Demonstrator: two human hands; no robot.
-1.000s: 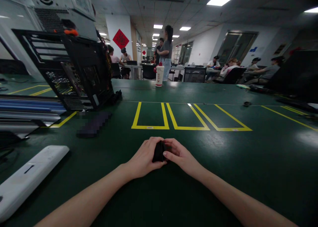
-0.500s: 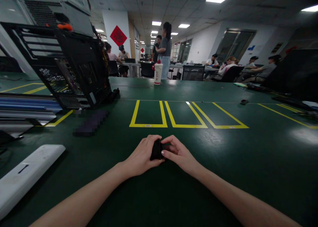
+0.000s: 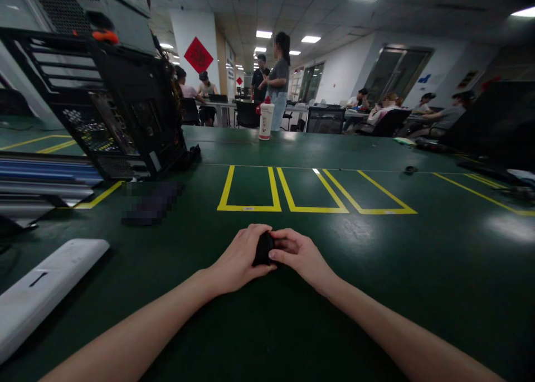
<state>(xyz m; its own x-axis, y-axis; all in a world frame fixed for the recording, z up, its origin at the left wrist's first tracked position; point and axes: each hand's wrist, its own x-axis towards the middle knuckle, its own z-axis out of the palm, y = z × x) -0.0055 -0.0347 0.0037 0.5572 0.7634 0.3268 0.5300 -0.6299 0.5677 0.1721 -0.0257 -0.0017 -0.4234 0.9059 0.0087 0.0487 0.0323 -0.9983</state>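
Observation:
Both hands meet at the middle of the green table (image 3: pixel 376 270), just in front of me. My left hand (image 3: pixel 240 256) curls around a small black object (image 3: pixel 263 248) from the left. My right hand (image 3: pixel 298 254) closes on the same object from the right, fingertips pressed onto it. Most of the object is hidden between the fingers, so I cannot make out what it is. Three boxes of yellow tape (image 3: pixel 311 195) lie on the table just beyond the hands.
An open black computer case (image 3: pixel 112 109) stands at the left with stacked flat panels (image 3: pixel 45 184) beside it. A white flat device (image 3: pixel 45 284) lies near left. A white bottle (image 3: pixel 265 120) stands farther back. Several people sit and stand at desks in the background.
The hands stay together on the black object; the right fingers have closed more tightly over it. The view has shifted slightly.

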